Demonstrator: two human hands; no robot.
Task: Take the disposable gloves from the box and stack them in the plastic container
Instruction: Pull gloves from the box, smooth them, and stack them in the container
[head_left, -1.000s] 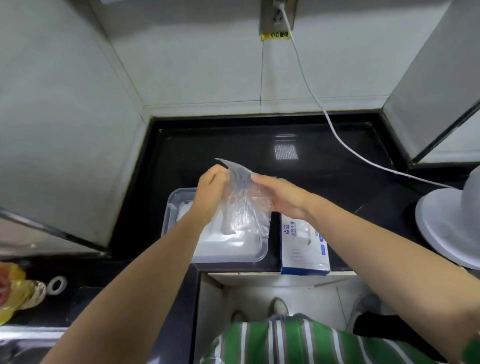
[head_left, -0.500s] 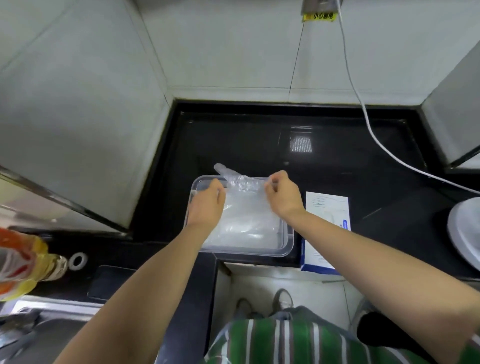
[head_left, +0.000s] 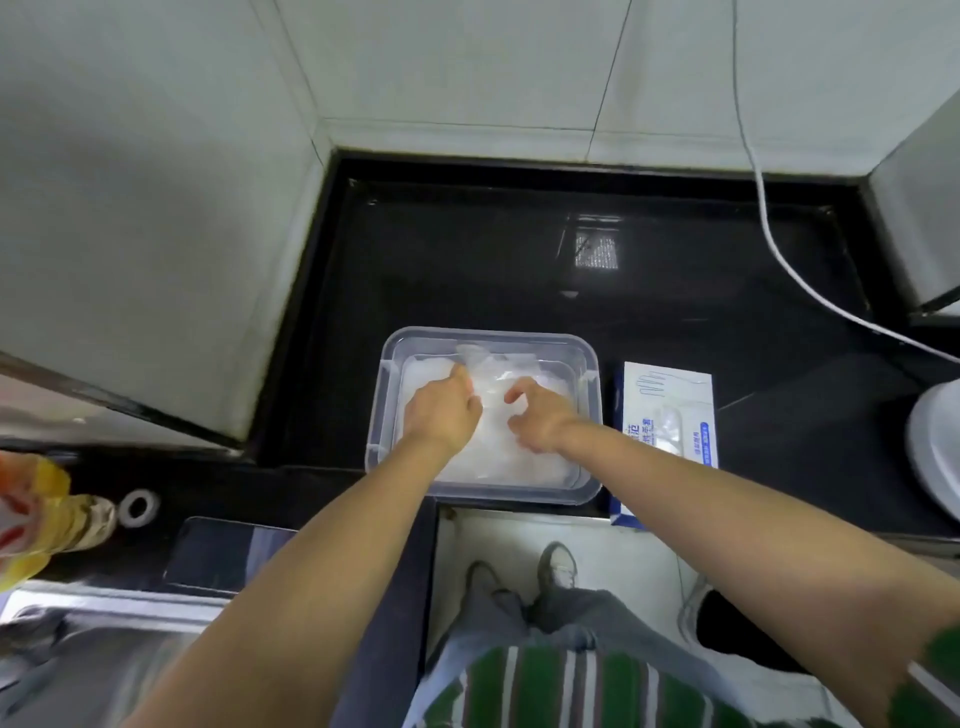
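Head view, centre of frame: a clear plastic container (head_left: 483, 415) is being kept on the black counter (head_left: 467, 260), with a pile of clear gloves (head_left: 493, 452) lying inside. The left hand (head_left: 441, 410) and right hand (head_left: 535, 421) are being pressed onto the pile, fingers curled; whether a glove is being pinched cannot be told. Just right of the container, the glove box (head_left: 667, 436) is lying flat.

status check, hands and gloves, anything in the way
Left hand and right hand both down in the container, pressing on the glove pile. Grip unclear. Glove box right of container. Nothing blocking.
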